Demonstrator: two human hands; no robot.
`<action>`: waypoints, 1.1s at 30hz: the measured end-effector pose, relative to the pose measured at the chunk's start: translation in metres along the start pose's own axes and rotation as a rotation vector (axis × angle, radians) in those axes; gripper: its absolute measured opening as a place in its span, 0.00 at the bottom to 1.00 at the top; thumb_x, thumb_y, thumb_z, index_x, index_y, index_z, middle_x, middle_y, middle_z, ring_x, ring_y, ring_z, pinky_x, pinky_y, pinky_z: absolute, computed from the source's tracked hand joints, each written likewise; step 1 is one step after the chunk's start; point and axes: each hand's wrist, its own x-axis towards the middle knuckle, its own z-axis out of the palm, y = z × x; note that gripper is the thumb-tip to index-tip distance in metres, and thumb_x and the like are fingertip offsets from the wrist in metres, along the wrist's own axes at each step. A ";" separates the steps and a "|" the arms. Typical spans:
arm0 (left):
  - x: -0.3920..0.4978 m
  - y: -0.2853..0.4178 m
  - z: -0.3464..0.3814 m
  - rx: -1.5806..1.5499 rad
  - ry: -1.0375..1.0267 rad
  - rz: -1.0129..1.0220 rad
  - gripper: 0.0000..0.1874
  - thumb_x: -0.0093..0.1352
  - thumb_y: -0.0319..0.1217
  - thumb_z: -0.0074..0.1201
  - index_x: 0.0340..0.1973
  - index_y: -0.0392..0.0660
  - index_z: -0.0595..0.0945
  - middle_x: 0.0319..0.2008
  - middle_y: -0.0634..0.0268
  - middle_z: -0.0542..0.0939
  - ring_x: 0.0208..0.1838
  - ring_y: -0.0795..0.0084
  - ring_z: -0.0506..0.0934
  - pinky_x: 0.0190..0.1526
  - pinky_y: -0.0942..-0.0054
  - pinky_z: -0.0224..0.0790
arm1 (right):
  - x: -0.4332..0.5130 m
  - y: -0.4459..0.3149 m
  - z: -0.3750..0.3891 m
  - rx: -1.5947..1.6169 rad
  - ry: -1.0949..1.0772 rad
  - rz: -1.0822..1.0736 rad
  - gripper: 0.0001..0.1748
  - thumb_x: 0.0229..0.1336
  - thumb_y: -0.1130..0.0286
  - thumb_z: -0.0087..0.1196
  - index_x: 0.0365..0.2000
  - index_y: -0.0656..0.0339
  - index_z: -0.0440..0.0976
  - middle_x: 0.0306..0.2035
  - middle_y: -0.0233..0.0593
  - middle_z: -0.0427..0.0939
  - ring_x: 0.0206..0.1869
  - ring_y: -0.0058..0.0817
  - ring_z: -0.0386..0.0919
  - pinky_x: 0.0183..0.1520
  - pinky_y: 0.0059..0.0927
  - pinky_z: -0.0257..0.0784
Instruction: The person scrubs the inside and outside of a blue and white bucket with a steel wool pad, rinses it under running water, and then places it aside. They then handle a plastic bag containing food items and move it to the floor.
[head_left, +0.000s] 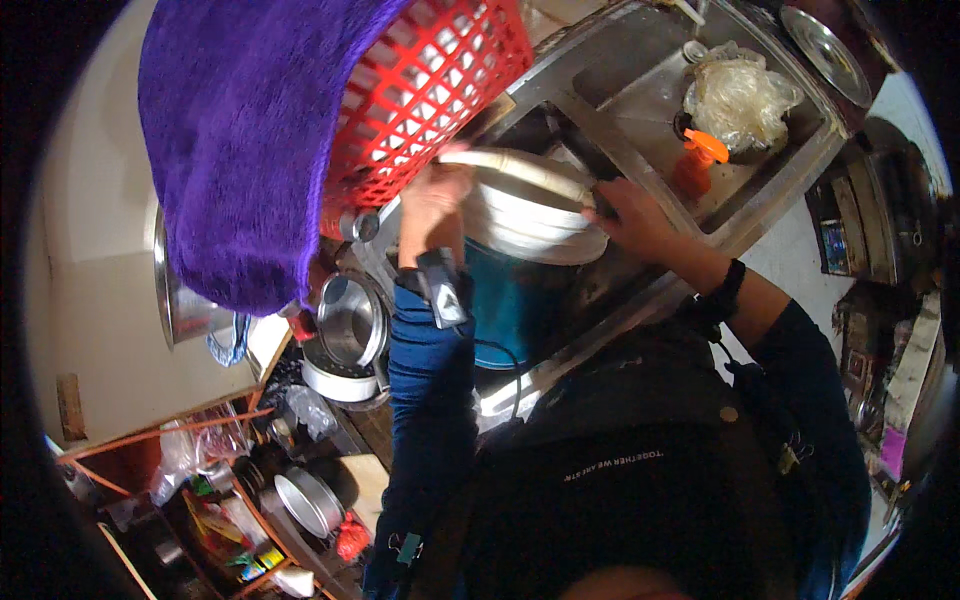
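Observation:
Between my two hands, a stack of white plates or shallow bowls (540, 225) is tilted over the sink's left basin. My left hand (439, 195), partly blurred, grips the stack's left rim. At the opposite side, my right hand (634, 221) has its fingers curled on the rim. Under the stack stands a teal plastic tub (499, 307), partly hidden by it. Close above my left hand is a red plastic basket (442, 82) holding white items. A purple towel (240, 135) hangs beside the basket.
The right sink basin (645, 97) holds a crumpled clear plastic bag (742, 97) and a red spray bottle with an orange trigger (694, 169). Metal pots (352, 322) stand left of my left forearm. Lower left, shelves hold a round metal pan (309, 502). A metal lid (825, 56) lies beyond the sink.

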 end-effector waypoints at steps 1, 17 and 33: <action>0.000 -0.003 0.007 -0.359 0.030 -0.129 0.10 0.70 0.31 0.50 0.39 0.37 0.81 0.40 0.57 0.81 0.50 0.61 0.78 0.57 0.61 0.69 | 0.002 0.000 -0.002 0.065 0.047 0.011 0.23 0.60 0.54 0.59 0.46 0.63 0.74 0.38 0.50 0.79 0.44 0.44 0.78 0.48 0.43 0.72; -0.021 -0.080 0.086 -0.363 -0.354 -0.344 0.24 0.78 0.50 0.37 0.58 0.46 0.72 0.55 0.57 0.76 0.56 0.60 0.77 0.61 0.52 0.68 | 0.028 -0.033 -0.075 -0.142 0.075 -0.150 0.20 0.64 0.66 0.57 0.53 0.61 0.69 0.43 0.42 0.79 0.43 0.30 0.79 0.47 0.32 0.74; 0.001 -0.145 0.166 -0.106 -0.458 -0.414 0.24 0.73 0.47 0.52 0.53 0.39 0.77 0.50 0.56 0.79 0.50 0.64 0.81 0.54 0.64 0.75 | -0.022 0.066 -0.133 -0.370 -0.109 -0.087 0.16 0.53 0.71 0.66 0.44 0.60 0.81 0.46 0.43 0.74 0.51 0.40 0.74 0.53 0.35 0.70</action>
